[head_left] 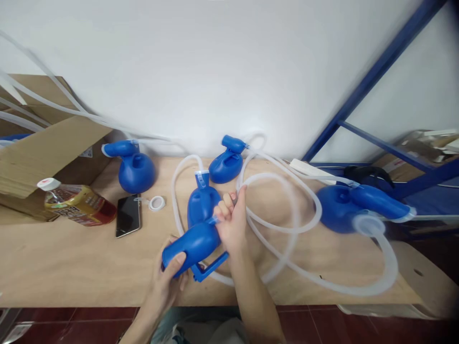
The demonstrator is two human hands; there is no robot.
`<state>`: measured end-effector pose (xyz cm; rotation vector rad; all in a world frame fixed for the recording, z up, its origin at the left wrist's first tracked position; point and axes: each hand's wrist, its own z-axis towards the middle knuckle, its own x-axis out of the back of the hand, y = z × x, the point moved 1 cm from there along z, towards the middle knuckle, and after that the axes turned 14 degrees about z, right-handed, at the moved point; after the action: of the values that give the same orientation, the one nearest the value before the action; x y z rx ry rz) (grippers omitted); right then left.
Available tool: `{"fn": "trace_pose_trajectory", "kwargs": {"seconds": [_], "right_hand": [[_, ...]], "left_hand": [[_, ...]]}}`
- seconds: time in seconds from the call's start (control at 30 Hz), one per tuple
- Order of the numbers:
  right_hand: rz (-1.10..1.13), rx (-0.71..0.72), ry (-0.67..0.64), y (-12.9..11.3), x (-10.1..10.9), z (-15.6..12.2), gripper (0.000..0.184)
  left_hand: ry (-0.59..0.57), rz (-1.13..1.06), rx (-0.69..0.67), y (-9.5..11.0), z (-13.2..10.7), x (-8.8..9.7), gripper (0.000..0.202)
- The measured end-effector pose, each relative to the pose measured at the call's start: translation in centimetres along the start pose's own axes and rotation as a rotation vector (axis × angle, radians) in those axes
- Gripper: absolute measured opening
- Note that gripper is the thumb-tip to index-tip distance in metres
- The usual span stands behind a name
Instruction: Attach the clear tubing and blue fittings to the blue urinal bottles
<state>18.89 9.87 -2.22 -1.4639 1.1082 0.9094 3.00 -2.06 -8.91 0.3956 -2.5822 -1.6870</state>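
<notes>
- The left hand [170, 270] is wrapped round the wide end of a blue tubular piece [195, 243], thumb on top and fingers beneath, likely to steady it above the near part of the worktop [89, 272].
- The right hand [231, 222] is curled tight at the piece's narrow end, thumb raised; its fingers hide exactly what they pinch. Gripping opposite ends probably lets one hand brace against the other's effort.
- A blue bar [215, 267] juts from under the piece, clear of both palms.
- Just behind stands the middle blue container [202, 203], partly covered by the piece; whether they join cannot be told.
- Pale tubing [358, 289] sprawls in loops to the right, perhaps because it is too springy to lie straight.
- The right blue container [333, 210] lies near that end, no lettering legible.
- On the left are a dark-screened phone [128, 217], a white cap ring [157, 204] and a drink bottle [81, 203], whose yellow label carries print too blurred to read surely.
- Farther back, the left blue container [136, 174] and rear blue container [225, 165] sit near the wall [201, 71], perhaps to leave working room in front.
</notes>
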Motion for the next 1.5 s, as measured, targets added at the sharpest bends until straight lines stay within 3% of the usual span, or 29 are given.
{"fn": "trace_pose_trajectory", "kwargs": {"seconds": [0.1, 0.13, 0.17, 0.23, 0.27, 0.3, 0.37, 0.5, 0.6, 0.73, 0.87, 1.0, 1.07, 1.17, 1.23, 1.4, 1.5], "right_hand": [[0.004, 0.087, 0.108, -2.3, 0.7, 2.2, 0.058], [0.003, 0.157, 0.122, -3.6, 1.1, 3.3, 0.057], [0.01, 0.252, 0.127, -4.9, 1.6, 4.4, 0.057], [0.034, 0.345, 0.122, -7.0, 2.9, 6.5, 0.051], [0.01, 0.316, 0.126, -7.6, 3.6, 7.4, 0.047], [-0.046, 0.252, 0.129, -7.7, 4.4, 8.3, 0.046], [-0.27, 0.092, 0.105, -6.8, 5.9, 9.4, 0.053], [-0.816, -0.024, -0.056, -3.3, 8.1, 10.2, 0.074], [-0.934, 0.036, -0.135, -1.6, 8.3, 10.0, 0.058], [-1.102, 0.194, -0.275, -0.3, 7.1, 9.9, 0.044], [-1.365, 0.252, -0.444, 1.1, 5.8, 10.6, 0.049], [-1.385, 0.197, -0.455, 1.9, 5.5, 11.2, 0.051], [-1.398, 0.165, -0.455, 1.9, 5.6, 11.1, 0.046], [-1.421, 0.121, -0.475, 1.4, 5.4, 10.9, 0.045], [-1.439, 0.094, -0.503, 0.9, 5.2, 10.6, 0.044], [-1.476, 0.052, -0.59, -1.2, 4.4, 9.8, 0.047], [-1.496, 0.038, -0.594, -2.4, 4.6, 9.0, 0.03]], "left_hand": [[0.168, 0.669, -0.687, -0.5, 0.9, 3.9, 0.047], [0.137, 0.87, -0.863, -0.4, 1.2, 5.3, 0.046], [0.208, 0.979, -0.972, -0.2, 1.6, 6.9, 0.05], [0.578, 1.037, -0.979, 0.8, 2.9, 9.7, 0.061], [0.754, 1.065, -0.864, 1.4, 3.7, 10.7, 0.065], [0.852, 1.098, -0.736, 2.1, 4.7, 11.3, 0.069], [0.91, 1.155, -0.651, 3.3, 7.0, 11.5, 0.072], [0.809, 1.293, -0.802, 5.5, 12.2, 10.1, 0.056], [0.683, 1.441, -0.799, 6.8, 15.6, 9.1, 0.05], [0.561, 1.656, -0.724, 7.6, 18.5, 7.8, 0.052], [0.666, 1.696, -0.689, 6.9, 19.7, 6.9, 0.054], [0.769, 1.596, -0.639, 6.4, 19.6, 6.3, 0.063], [0.7, 1.535, -0.819, 6.6, 19.1, 5.5, 0.065], [0.414, 1.484, -1.247, 7.3, 17.9, 3.2, 0.059], [0.243, 1.522, -1.434, 7.8, 17.2, 1.2, 0.054], [0.087, 1.625, -1.61, 8.4, 17.1, -2.8, 0.048], [0.058, 1.597, -1.629, 8.3, 17.8, -3.8, 0.047]]}}
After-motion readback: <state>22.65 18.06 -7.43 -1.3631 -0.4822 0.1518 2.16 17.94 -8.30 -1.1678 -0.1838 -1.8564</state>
